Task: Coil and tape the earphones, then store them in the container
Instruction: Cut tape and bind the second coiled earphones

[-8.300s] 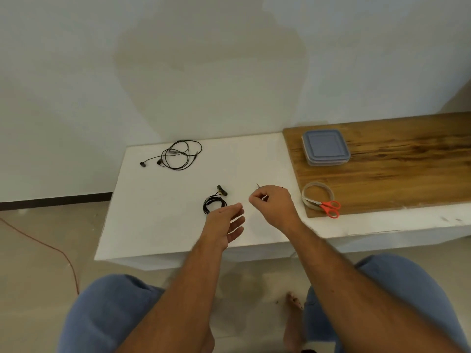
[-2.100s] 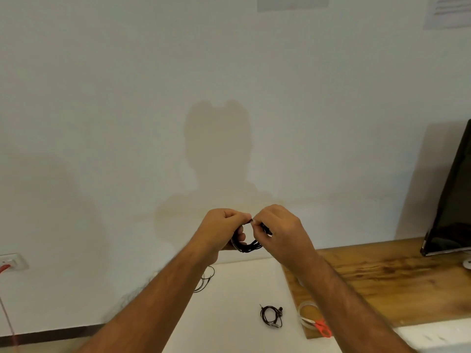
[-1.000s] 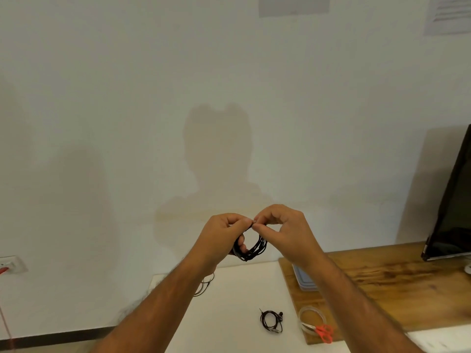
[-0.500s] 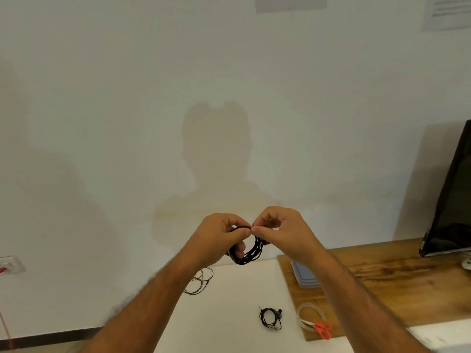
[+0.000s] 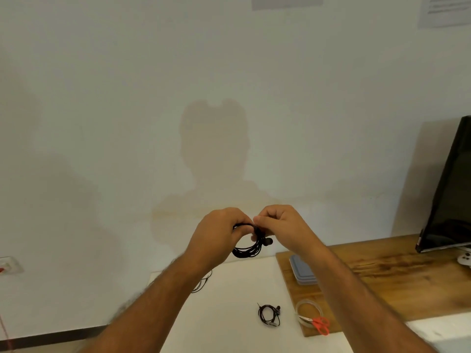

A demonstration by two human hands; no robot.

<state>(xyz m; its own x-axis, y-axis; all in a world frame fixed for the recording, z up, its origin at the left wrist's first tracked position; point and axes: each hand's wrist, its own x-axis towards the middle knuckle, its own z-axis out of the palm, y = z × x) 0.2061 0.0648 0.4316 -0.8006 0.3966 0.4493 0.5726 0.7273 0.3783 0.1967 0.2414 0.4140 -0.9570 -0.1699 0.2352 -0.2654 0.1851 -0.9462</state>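
One coiled earphone set (image 5: 269,315) lies on the table (image 5: 234,312) nearest the viewer — above it, left hand (image 5: 216,235) and right hand (image 5: 283,225) pinch a second coil (image 5: 248,248), apparently mid-taping, a third set (image 5: 202,282) lies uncoiled, and the container (image 5: 303,272) beyond stays lidded.

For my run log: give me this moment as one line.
step: coiling/taping | left hand: holds earphones | right hand: pinches coil top | coiled set: table | container: shut

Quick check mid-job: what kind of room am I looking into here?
Probably a home or small office desk corner: a dark monitor stands on a wooden desktop against a plain painted wall, with a game controller beside it and printed sheets stuck up high.
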